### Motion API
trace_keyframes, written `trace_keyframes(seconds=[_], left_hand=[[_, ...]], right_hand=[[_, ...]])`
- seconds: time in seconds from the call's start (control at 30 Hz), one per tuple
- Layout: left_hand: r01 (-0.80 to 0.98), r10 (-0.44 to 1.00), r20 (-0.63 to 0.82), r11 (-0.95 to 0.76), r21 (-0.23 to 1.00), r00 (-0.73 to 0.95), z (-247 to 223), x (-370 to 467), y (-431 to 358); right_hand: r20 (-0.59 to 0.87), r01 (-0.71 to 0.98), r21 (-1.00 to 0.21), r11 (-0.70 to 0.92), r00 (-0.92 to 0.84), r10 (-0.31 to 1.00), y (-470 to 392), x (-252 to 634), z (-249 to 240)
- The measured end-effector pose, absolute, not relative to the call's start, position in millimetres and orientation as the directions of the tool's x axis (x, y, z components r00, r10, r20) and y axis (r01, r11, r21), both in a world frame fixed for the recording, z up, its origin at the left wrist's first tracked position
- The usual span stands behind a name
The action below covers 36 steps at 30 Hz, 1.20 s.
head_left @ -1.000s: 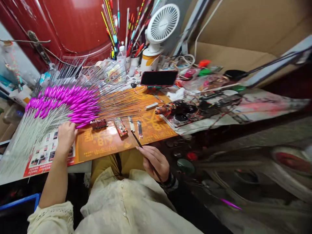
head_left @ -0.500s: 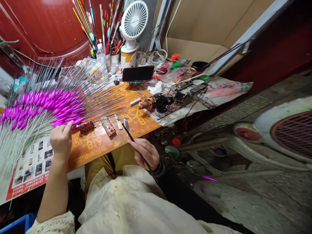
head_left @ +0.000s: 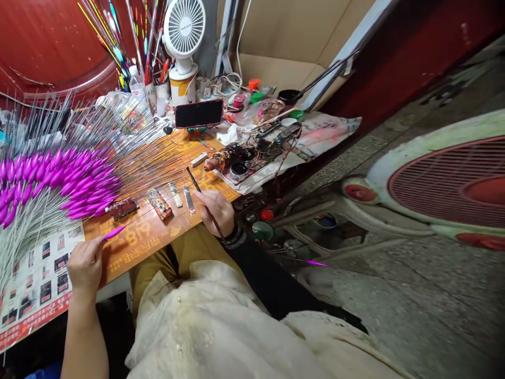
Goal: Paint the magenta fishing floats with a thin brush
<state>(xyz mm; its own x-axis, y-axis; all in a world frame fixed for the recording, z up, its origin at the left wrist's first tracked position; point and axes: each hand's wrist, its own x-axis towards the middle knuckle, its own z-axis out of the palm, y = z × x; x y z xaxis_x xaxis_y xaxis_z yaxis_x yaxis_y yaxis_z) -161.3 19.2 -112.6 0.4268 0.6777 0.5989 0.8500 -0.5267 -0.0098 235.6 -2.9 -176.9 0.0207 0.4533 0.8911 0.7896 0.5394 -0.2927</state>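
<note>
The person's left hand point(head_left: 84, 263) is holding one purple float point(head_left: 114, 232) above the near part of the bench point(head_left: 152, 241), fingers pinching its end. The right hand point(head_left: 216, 211) is pinching a dark brush point(head_left: 193, 179) between its fingers. Beyond, many purple floats point(head_left: 87, 181) are lying leftward; farther back, a phone point(head_left: 199, 114) is leaning before a white fan point(head_left: 184, 29).
</note>
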Motion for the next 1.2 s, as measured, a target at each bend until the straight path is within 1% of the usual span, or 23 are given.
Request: trace_keyframes(seconds=[0.17,0.27,0.47,0.63,0.73,0.97,1.2], left_hand=[[0.85,0.659,0.613,-0.525,-0.037,0.434,-114,-165,18],[0.84,0.642,0.625,-0.541,-0.041,0.444,-116,-164,20],[0.855,0.661,0.624,-0.518,-0.022,0.416,-118,-158,24],[0.834,0.573,0.691,-0.546,-0.08,0.441,-117,-154,26],[0.825,0.555,0.694,-0.556,-0.102,0.459,-117,-153,26],[0.804,0.56,0.709,-0.595,-0.015,0.428,-118,-149,27],[0.79,0.53,0.734,-0.613,-0.014,0.425,-122,-156,27]], right_hand=[[0.833,0.799,-0.375,0.47,0.068,0.549,14,231,-177],[0.802,0.777,-0.414,0.475,0.064,0.594,15,231,-177],[0.771,0.766,-0.435,0.472,0.046,0.635,14,231,-173],[0.743,0.759,-0.46,0.462,0.043,0.668,15,232,-170],[0.732,0.77,-0.45,0.451,0.03,0.68,16,233,-170],[0.671,0.804,-0.455,0.382,0.028,0.741,20,232,-169],[0.653,0.807,-0.459,0.372,0.022,0.757,22,232,-167]])
